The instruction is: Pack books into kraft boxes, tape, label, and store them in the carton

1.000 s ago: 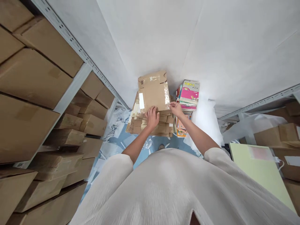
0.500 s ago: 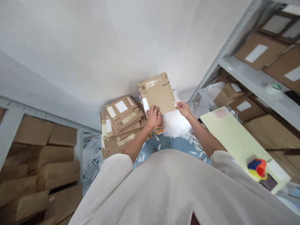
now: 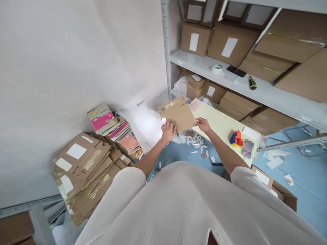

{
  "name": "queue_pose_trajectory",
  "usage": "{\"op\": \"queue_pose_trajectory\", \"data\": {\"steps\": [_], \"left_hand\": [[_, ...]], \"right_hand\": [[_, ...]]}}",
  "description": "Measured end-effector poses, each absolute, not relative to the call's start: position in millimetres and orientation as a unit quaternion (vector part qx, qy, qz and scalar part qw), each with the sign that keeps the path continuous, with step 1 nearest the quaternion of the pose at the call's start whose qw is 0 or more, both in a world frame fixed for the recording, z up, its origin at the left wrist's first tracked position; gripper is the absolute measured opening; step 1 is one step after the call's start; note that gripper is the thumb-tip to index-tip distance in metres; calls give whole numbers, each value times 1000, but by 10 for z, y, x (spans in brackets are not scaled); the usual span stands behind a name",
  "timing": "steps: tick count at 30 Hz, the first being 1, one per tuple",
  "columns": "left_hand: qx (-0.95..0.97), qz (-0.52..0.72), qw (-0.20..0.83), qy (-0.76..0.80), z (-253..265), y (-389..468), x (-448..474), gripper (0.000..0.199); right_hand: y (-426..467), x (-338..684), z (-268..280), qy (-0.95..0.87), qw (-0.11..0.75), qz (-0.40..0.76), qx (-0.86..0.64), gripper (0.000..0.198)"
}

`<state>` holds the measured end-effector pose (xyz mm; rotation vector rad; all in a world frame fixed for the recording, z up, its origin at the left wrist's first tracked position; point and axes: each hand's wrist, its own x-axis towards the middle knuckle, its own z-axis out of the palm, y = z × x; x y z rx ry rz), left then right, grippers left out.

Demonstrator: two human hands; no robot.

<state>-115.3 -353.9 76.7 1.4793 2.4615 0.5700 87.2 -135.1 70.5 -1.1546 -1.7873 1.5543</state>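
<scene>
A flattened cardboard box (image 3: 180, 115), with clear tape on its far flap and a white label at its left side, is held up in front of me. My left hand (image 3: 168, 131) grips its lower left edge, the fingers lying on the upper face and the thumb hidden. At the right corner, my right hand (image 3: 202, 124) pinches the edge between thumb and fingers. The box's right part overlaps the near end of a pale yellow tabletop (image 3: 217, 124) in the view.
Left of me lies a pile of flattened cardboard (image 3: 84, 170), beside stacked books (image 3: 102, 119). Metal shelving (image 3: 270, 93) on the right holds boxes, a tape roll (image 3: 217, 69) and a utility knife (image 3: 252, 83). A tape dispenser (image 3: 236, 139) stands on the tabletop. Paper scraps (image 3: 194, 140) litter the blue floor.
My view has turned to the right, bringing more shelving, the books and the floor into sight. The flattened box, still in both hands, has moved from before the wall to beside the yellow tabletop.
</scene>
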Motion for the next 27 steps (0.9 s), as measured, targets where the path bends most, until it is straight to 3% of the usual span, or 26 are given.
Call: {"op": "queue_pose_trajectory", "data": {"steps": [11, 19, 27], "left_hand": [[595, 124, 178, 774, 532, -2557, -331, 57], [634, 101, 217, 735, 282, -1965, -268, 57], [679, 56, 265, 682, 52, -1049, -460, 54]], "right_hand": [[-872, 2411, 219, -600, 229, 495, -586, 32], [-570, 2696, 12, -574, 234, 434, -654, 19], [1, 2727, -8, -487, 276, 374, -739, 29]]}}
